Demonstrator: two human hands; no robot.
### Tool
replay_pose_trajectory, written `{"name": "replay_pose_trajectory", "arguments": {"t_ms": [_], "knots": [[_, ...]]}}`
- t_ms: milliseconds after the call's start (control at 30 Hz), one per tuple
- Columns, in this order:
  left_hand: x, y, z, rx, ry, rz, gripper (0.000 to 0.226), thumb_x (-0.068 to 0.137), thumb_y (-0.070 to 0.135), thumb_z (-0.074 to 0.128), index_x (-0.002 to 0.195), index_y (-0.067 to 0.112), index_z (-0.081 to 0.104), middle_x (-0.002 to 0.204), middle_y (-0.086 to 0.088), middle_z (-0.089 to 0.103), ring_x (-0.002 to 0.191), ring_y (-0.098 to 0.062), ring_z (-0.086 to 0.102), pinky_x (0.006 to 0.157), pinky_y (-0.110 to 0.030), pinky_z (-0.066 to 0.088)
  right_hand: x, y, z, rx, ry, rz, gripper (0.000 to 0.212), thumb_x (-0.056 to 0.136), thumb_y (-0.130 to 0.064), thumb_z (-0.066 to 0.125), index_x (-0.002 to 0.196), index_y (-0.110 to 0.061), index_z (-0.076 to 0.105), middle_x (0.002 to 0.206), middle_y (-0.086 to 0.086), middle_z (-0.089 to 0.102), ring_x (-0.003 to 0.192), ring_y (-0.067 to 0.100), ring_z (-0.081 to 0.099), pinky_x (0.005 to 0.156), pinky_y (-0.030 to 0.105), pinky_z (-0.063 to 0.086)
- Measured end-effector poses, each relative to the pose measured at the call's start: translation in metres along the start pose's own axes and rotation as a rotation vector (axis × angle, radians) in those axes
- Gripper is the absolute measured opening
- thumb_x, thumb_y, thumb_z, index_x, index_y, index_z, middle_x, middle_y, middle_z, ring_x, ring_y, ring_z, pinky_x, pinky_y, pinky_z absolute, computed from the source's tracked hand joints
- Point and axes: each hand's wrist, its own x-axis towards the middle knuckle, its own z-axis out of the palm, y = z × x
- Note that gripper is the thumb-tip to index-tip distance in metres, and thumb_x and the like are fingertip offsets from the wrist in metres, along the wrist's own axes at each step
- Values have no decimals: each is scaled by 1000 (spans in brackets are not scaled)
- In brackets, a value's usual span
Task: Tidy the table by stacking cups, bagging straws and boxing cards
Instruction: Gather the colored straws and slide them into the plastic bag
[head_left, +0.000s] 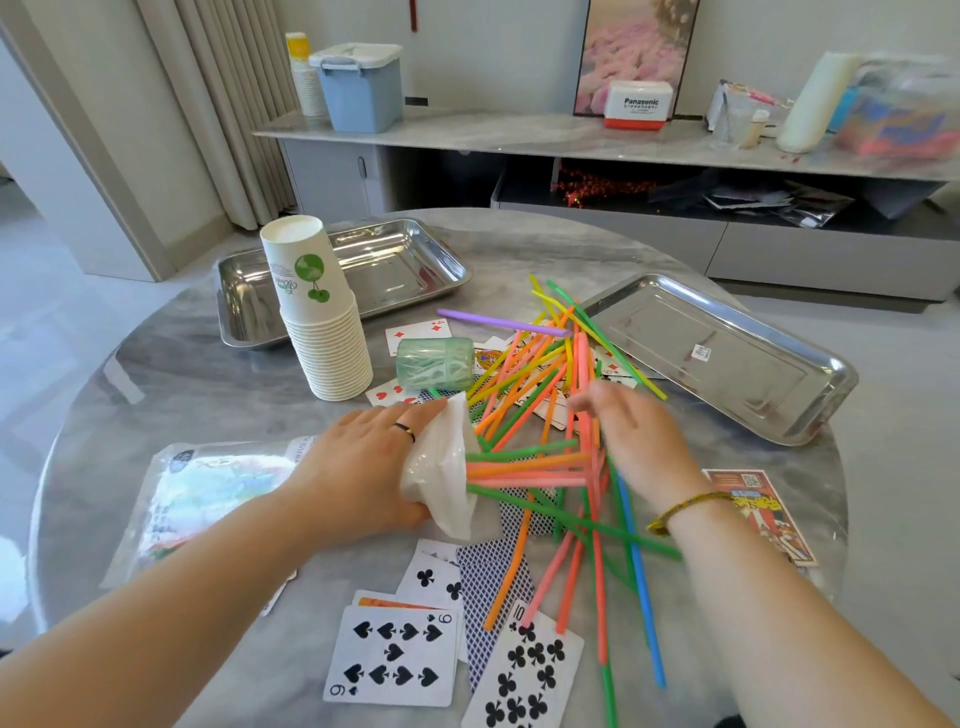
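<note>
Left hand (363, 467) grips the bunched mouth of the clear bag (218, 499), fingers over, thumb under. The mouth faces 3 o'clock.

Right hand (644, 447) is near the mouth on its 3 o'clock side, low over the straws (524, 470). It is motion-blurred. I cannot tell whether its fingers grasp any straw or only brush them.

Key relation: a small bundle of green, orange and pink straws lies with its long axis on the 9–3 line. The near ends are inside the bag mouth and the far ends sit by the right hand. My read is that the right hand is the nearer one to push them home toward 9 o'clock while the left holds the mouth wide. The other straws fan out loose, many running roughly 12–6 across that line. I judge they need turning before they will feed in.

Containers:
- Bag: straw tips at the mouth. The body lies flat toward 8 o'clock and I can't make out what else is in it.
- Cups (327, 338): one upside-down stack at 11 o'clock. Stacking looks done.
- Green tub (435, 364): on its side at 12 o'clock, pale picks inside.
- Two steel trays, far tray (405, 260) at 12 o'clock and near tray (727, 358) at 2 o'clock.
- Cards (395, 657): scattered face up and face down under and around the straws, mostly toward 6 o'clock.
- Card box (769, 519): flat at 4 o'clock beside the right wrist. No cards look boxed.
</note>
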Motion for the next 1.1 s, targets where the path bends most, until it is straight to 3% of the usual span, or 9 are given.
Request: {"name": "replay_pose_trajectory", "arguments": {"t_ms": [67,200,300,400,600,733,833,967,1100], "knots": [[1,-6,-4,-36,43,-22,91,73,49,64,142,36,6,146,12,28,134,-10,28,103,-20,17,6,9,-12,319,101,127,42,99,-29,25,82,-16,61,98,2,61,90,17,57,87,31,41],[3,-9,-13,-86,90,-59,94,66,54,66,141,37,11,138,12,38,127,-12,36,100,-21,24,4,9,-5,702,45,373,47,97,-41,16,80,-23,55,95,0,60,79,11,55,70,27,41],[4,-8,-14,-85,109,-71,91,69,48,67,141,36,12,137,13,39,125,-11,37,98,-19,25,1,2,11,746,-27,393,44,96,-43,21,90,-19,57,90,-4,60,75,10,54,65,26,40],[3,-5,-11,-66,70,-52,91,71,46,66,141,36,9,138,13,36,126,-10,35,99,-19,24,-2,-5,21,684,-47,262,32,96,-36,30,93,-21,57,91,-1,61,75,14,54,58,25,43],[5,3,-5,-52,49,-11,90,73,47,63,142,36,6,143,12,33,131,-9,31,103,-19,19,-13,-17,35,464,-19,139,28,98,-17,32,84,-23,55,83,-10,53,74,2,50,68,22,41],[6,12,2,-27,37,11,90,73,49,62,142,36,7,143,12,32,132,-10,31,105,-21,19,-21,-25,51,559,-195,146,42,97,-35,23,120,-19,54,122,-7,51,116,6,44,104,23,29],[7,14,8,-7,4,21,94,70,56,63,142,36,7,143,12,32,132,-11,31,106,-22,19,-21,-29,59,696,-350,240,59,91,-49,18,139,-19,34,137,-13,37,129,3,32,110,23,21],[8,11,9,9,-32,8,96,71,56,63,143,34,3,145,11,29,132,-12,30,108,-24,18,-7,-23,27,406,-263,109,44,95,-34,36,134,-15,41,129,-14,41,121,5,40,100,16,27],[7,0,5,-11,-15,-27,92,74,50,63,143,33,5,146,10,29,134,-11,29,106,-22,19,-12,3,-22,-306,-550,37,27,77,-38,67,99,-28,55,113,-4,55,116,14,48,101,27,36]]}}
